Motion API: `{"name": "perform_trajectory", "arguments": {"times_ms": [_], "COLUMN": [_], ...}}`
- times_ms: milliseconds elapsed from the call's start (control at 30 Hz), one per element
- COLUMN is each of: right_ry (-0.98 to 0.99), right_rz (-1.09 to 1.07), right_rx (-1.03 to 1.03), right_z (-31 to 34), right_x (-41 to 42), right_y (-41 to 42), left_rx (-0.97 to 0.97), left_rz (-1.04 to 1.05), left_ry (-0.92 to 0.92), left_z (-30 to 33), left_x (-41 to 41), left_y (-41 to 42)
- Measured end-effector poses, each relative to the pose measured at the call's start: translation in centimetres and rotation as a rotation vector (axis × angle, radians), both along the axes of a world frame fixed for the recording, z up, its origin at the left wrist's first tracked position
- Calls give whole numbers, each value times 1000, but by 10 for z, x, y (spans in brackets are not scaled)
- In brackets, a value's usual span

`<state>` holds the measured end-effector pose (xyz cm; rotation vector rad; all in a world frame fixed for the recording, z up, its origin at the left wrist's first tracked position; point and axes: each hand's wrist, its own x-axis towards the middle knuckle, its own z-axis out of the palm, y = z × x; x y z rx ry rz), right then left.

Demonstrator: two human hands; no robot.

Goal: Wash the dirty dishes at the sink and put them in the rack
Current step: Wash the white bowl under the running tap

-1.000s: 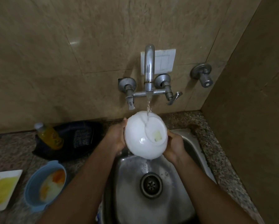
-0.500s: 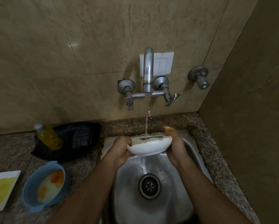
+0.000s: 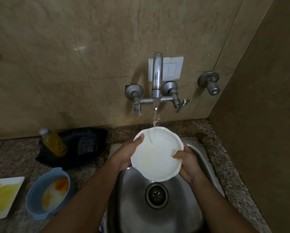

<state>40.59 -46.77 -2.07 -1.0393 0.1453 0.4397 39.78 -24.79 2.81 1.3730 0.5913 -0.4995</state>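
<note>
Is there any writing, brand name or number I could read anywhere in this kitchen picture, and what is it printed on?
No text here can be read.
Yellow bottle: its label carries orange marks, too blurred to read.
Dark bag behind it: a grey patterned patch, no letters legible.
White wall plate behind the tap: blank.
White bowl, blue bowl and white plate: no print visible.

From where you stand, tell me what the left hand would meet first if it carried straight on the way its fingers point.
The left hand grips the white bowl and points up and away toward the wall. Beyond the bowl, it would probably meet the faucet or tiled wall; depth is unclear.
</note>
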Motion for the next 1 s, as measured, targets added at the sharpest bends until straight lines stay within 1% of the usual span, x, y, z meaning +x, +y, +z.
{"name": "perform_trajectory", "arguments": {"times_ms": [67, 133, 167, 233, 333, 367, 433, 500, 567, 633, 733, 767, 833, 900, 967, 1000], "right_ry": [23, -14, -74, -217, -375, -414, -485, -574, -700, -775, -795, -760, -627, -544, -488, -487], "right_rz": [-23, -81, -120, -234, -286, -296, -337, -401, -440, -438, -347, -298, -199, 9, 312, 423], "right_rx": [-80, -300, -417, -581, -811, -909, -1106, -1250, -1338, -1398, -1434, -1405, -1311, -1152, -939, -898], "right_z": [2, 12, 21, 43, 78, 86, 96, 98, 95, 91, 96, 98, 93, 75, 59, 54], "right_x": [2, 8, 13, 27, 53, 61, 72, 76, 78, 79, 72, 65, 43, 16, -15, -25], "right_y": [-1, 4, 7, 13, 17, 18, 22, 26, 27, 25, 20, 19, 15, 13, 18, 22], "left_rx": [131, 334, 420, 567, 870, 942, 1010, 1061, 1106, 1113, 1096, 1094, 1090, 1080, 1083, 1083], "left_rz": [-26, 3, 40, 82, -1, -25, -48, -57, -59, -48, -36, -30, -23, -16, 17, 35], "left_ry": [-45, -114, -146, -232, -422, -474, -537, -591, -620, -614, -639, -655, -696, -728, -769, -798], "left_z": [-2, -8, -9, -5, -1, 0, 1, 1, -1, -5, -8, -8, -8, -8, -6, -5], "left_x": [-3, -5, -6, -12, -25, -32, -45, -57, -65, -72, -80, -83, -87, -90, -94, -97], "left_y": [-1, -3, -4, -5, -1, 2, 8, 11, 15, 17, 17, 17, 18, 19, 20, 20]}}
